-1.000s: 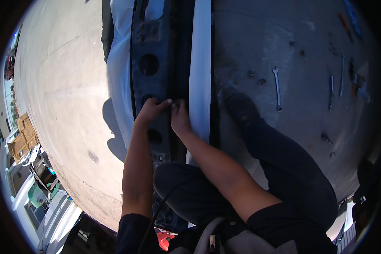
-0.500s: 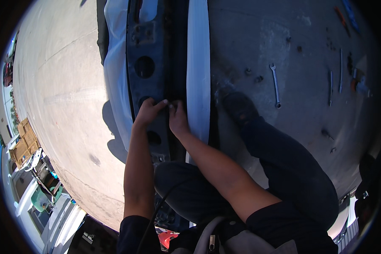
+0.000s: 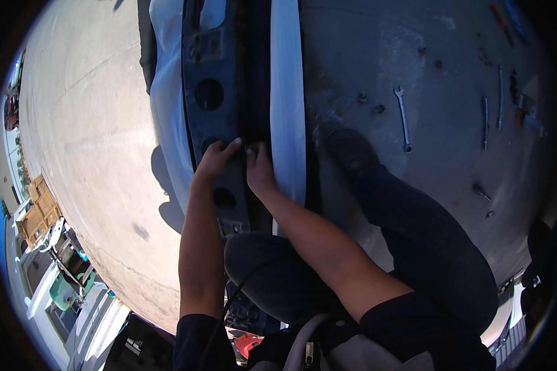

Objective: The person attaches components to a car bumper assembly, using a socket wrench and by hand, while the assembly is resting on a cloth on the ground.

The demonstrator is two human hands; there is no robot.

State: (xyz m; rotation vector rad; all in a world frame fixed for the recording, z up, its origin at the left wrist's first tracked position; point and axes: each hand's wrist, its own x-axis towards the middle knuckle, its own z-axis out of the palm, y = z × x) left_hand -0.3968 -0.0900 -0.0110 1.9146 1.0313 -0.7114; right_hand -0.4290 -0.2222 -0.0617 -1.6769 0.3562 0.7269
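Observation:
A long black metal beam (image 3: pixel 198 127) with round holes runs away from me, between a creased white panel edge on its left and a smooth white strip (image 3: pixel 288 111) on its right. My left hand (image 3: pixel 211 162) rests over one hole, fingers curled and thumb stretched toward the dark channel (image 3: pixel 254 80) beside the beam. Close by, my right hand (image 3: pixel 261 173) reaches into that channel with bent fingers against the strip's inner side. Both hands are closed, but shadow and the hands themselves hide the fingertips and anything between them.
On the shaded concrete to the right lie a combination wrench (image 3: pixel 403 120), two slim metal bars (image 3: pixel 485 123), a small screwdriver-like tool (image 3: pixel 481 191) and several small dark parts. My bent knee (image 3: pixel 260 266) is against the beam's near end. Wooden crates (image 3: pixel 40 210) stand far left.
My left thumb has shifted slightly away from my right hand, widening the gap between them. The right hand stays in about the same place. The view has tilted a little.

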